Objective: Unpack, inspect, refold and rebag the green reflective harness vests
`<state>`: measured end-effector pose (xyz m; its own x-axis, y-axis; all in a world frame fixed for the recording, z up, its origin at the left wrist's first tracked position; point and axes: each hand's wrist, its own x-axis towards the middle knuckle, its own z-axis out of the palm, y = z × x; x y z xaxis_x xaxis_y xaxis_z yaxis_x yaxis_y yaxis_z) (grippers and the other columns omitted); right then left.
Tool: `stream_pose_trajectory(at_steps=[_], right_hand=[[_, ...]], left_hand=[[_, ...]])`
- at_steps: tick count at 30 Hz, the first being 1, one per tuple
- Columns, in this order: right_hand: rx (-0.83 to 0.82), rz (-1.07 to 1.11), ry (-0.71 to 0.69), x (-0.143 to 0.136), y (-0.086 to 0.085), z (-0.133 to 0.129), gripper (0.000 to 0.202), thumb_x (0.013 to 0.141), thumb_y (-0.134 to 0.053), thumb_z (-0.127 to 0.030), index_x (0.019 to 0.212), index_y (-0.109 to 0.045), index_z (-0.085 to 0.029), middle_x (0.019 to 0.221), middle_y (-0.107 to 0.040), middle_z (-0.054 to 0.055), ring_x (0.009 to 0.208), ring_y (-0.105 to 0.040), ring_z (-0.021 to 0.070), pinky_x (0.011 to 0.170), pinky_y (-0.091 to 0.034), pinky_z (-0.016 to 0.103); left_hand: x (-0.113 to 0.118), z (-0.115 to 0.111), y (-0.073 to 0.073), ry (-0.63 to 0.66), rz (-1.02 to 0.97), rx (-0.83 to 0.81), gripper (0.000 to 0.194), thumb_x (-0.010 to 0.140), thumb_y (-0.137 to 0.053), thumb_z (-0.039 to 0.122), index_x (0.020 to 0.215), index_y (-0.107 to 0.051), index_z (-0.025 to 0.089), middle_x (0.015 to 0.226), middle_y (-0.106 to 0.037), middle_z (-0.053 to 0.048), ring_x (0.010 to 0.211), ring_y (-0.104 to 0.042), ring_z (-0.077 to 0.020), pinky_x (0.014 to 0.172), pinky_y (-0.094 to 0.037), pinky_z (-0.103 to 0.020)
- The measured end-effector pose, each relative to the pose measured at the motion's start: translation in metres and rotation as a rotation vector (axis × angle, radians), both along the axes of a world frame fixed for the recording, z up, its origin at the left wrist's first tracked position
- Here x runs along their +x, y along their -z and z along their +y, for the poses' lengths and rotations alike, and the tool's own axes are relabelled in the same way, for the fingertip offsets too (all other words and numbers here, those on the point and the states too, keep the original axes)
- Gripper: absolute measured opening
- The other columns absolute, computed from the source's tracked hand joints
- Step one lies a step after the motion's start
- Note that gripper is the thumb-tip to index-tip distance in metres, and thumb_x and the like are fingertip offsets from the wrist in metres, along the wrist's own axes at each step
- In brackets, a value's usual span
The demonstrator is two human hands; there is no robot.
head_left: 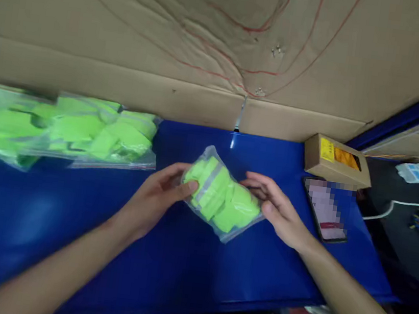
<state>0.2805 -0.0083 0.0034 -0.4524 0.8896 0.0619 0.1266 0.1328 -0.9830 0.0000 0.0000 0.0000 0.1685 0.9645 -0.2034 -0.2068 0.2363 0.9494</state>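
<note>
A clear plastic bag (223,197) holds folded neon-green fabric with a grey reflective strip. It is tilted above the blue tabletop, between my two hands. My left hand (164,192) grips the bag's left end, thumb on top and fingers underneath. At the right end, my right hand (275,204) touches the bag's edge, its thumb against the corner and its fingers stretched out, partly behind the bag. Whether the right hand bears any of the weight is hard to see.
Several similar bags of neon-green fabric (100,132) lie along the back left of the blue table (179,271). On the right are a cardboard box (336,161) and a phone (324,210). A white cable (415,204) runs beyond them. A cardboard wall (151,41) rises behind.
</note>
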Motion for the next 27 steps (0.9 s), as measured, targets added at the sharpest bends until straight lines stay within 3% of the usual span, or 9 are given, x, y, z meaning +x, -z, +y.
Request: stream_pose_trajectory(at_steps=[4, 7, 10, 13, 16, 18, 20, 24, 27], right_hand=[[0.055, -0.060, 0.101, 0.006, -0.015, 0.001, 0.053, 0.088, -0.081, -0.043, 0.134, -0.059, -0.028, 0.124, -0.071, 0.006, 0.113, -0.068, 0.0206, 0.094, -0.055, 0.033], [0.085, 0.033, 0.268, 0.004, -0.017, 0.002, 0.037, 0.082, -0.086, -0.037, 0.111, -0.065, -0.028, 0.102, -0.073, 0.000, 0.093, -0.069, 0.0165, 0.080, -0.057, 0.028], [0.082, 0.130, 0.383, 0.000, -0.012, 0.002, 0.026, 0.081, -0.086, -0.037, 0.088, -0.063, -0.026, 0.077, -0.065, -0.005, 0.070, -0.060, 0.0116, 0.066, -0.052, 0.024], [-0.025, 0.196, 0.444, -0.003, -0.006, 0.001, 0.030, 0.082, -0.086, -0.041, 0.078, -0.061, -0.024, 0.068, -0.056, -0.006, 0.062, -0.050, 0.0096, 0.059, -0.045, 0.022], [-0.240, 0.234, 0.452, -0.005, -0.003, 0.000, 0.035, 0.082, -0.084, -0.050, 0.081, -0.062, -0.023, 0.068, -0.055, -0.006, 0.060, -0.048, 0.0093, 0.058, -0.043, 0.022], [-0.375, 0.251, 0.435, -0.007, -0.003, -0.002, 0.038, 0.080, -0.084, -0.054, 0.082, -0.063, -0.022, 0.065, -0.054, -0.006, 0.055, -0.046, 0.0085, 0.054, -0.040, 0.022], [-0.459, 0.256, 0.390, -0.011, -0.003, -0.003, 0.040, 0.079, -0.084, -0.055, 0.082, -0.064, -0.021, 0.062, -0.053, -0.007, 0.051, -0.043, 0.0077, 0.049, -0.036, 0.021], [-0.476, 0.254, 0.303, -0.018, -0.001, -0.007, 0.038, 0.078, -0.086, -0.052, 0.079, -0.065, -0.020, 0.059, -0.053, -0.007, 0.049, -0.041, 0.0069, 0.046, -0.033, 0.020], [-0.441, 0.263, 0.272, -0.017, -0.003, -0.008, 0.035, 0.081, -0.085, -0.049, 0.079, -0.066, -0.020, 0.061, -0.053, -0.007, 0.051, -0.041, 0.0063, 0.049, -0.034, 0.020]], left_hand=[[-0.002, 0.000, 0.000, 0.015, -0.098, -0.016, 0.036, 0.077, -0.089, 0.033, 0.108, -0.073, 0.024, 0.101, -0.072, -0.002, 0.090, -0.067, -0.0153, 0.078, -0.056, -0.023], [-0.005, 0.000, -0.001, 0.088, -0.105, -0.015, 0.043, 0.075, -0.089, 0.032, 0.113, -0.071, 0.025, 0.109, -0.073, -0.004, 0.100, -0.069, -0.0208, 0.087, -0.057, -0.030], [-0.007, 0.000, -0.003, 0.136, -0.044, 0.031, 0.043, 0.076, -0.088, 0.032, 0.113, -0.068, 0.026, 0.116, -0.072, -0.004, 0.108, -0.068, -0.0232, 0.090, -0.056, -0.031], [-0.008, 0.002, -0.003, 0.173, 0.006, 0.074, 0.046, 0.077, -0.088, 0.035, 0.117, -0.066, 0.026, 0.122, -0.071, -0.005, 0.111, -0.067, -0.0238, 0.088, -0.054, -0.029], [-0.011, 0.005, -0.001, 0.213, 0.013, 0.045, 0.050, 0.084, -0.077, 0.055, 0.123, -0.064, 0.027, 0.118, -0.073, -0.006, 0.104, -0.069, -0.0234, 0.082, -0.055, -0.030], [-0.013, 0.007, 0.001, 0.273, 0.039, -0.017, 0.059, 0.090, -0.060, 0.070, 0.128, -0.062, 0.025, 0.103, -0.076, -0.007, 0.091, -0.071, -0.0240, 0.076, -0.055, -0.032], [-0.014, 0.008, 0.001, 0.374, 0.111, -0.040, 0.066, 0.092, -0.051, 0.076, 0.129, -0.062, 0.022, 0.091, -0.076, -0.007, 0.081, -0.071, -0.0240, 0.071, -0.054, -0.032], [-0.011, 0.002, -0.001, 0.581, 0.354, 0.090, 0.049, 0.090, -0.066, 0.061, 0.117, -0.070, 0.021, 0.091, -0.075, -0.004, 0.079, -0.069, -0.0202, 0.067, -0.051, -0.026], [-0.007, -0.004, -0.004, 0.618, 0.470, 0.183, 0.036, 0.090, -0.071, 0.050, 0.112, -0.072, 0.022, 0.090, -0.074, -0.001, 0.079, -0.068, -0.0176, 0.067, -0.051, -0.024]])
